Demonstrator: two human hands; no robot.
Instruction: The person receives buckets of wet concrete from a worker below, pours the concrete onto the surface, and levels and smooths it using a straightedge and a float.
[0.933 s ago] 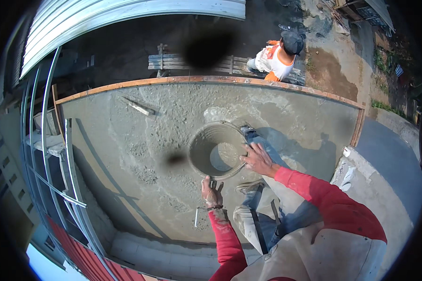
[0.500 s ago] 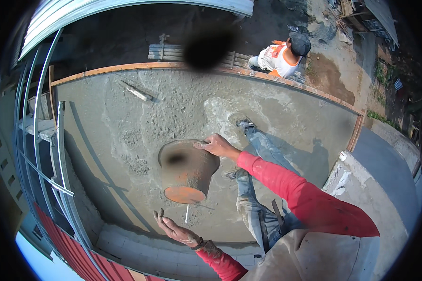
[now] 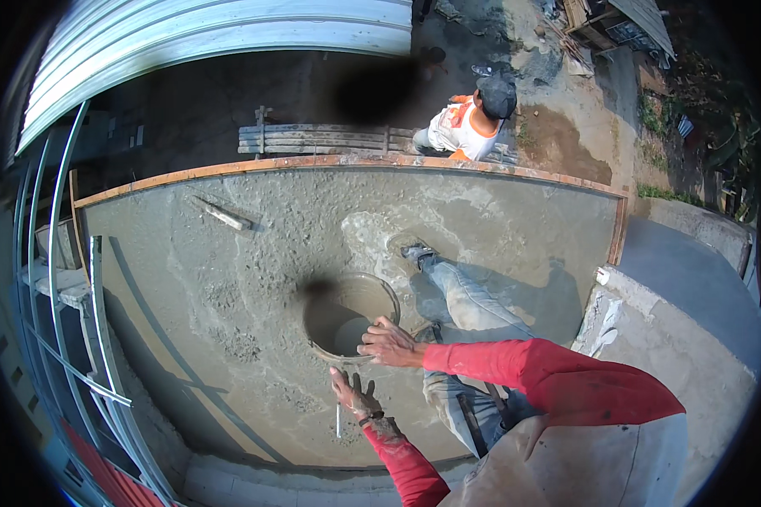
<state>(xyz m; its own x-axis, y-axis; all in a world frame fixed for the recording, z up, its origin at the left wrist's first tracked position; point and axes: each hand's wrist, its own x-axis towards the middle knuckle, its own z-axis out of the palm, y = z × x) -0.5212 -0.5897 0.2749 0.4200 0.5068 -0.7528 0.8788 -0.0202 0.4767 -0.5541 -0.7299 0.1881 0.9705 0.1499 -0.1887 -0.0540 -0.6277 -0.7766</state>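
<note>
A concrete-smeared bucket (image 3: 370, 297) hangs or stands over the wet concrete (image 3: 254, 287), its round mouth facing up toward me; whether its base touches is hidden. My right hand (image 3: 391, 344) grips the rim on the near right side, fingers curled over it. Just below the near rim, my left hand (image 3: 355, 394) is open with fingers spread; contact with the bucket cannot be made out. Beneath that hand a thin white rod (image 3: 338, 421) sticks up from the concrete. A dark smudge in the picture covers the bucket's upper left part.
A timber form board (image 3: 330, 160) edges the slab at the far side. A piece of wood (image 3: 223, 213) lies on the concrete. Beyond the board is a person in a cap (image 3: 469, 127). Metal frame bars (image 3: 101, 321) rise at left; a block wall (image 3: 643, 321) borders the right.
The bucket has swung from upside-down, base toward me, to mouth up. My right hand has moved nearer with its rim; my left hand has come closer to the bucket.
</note>
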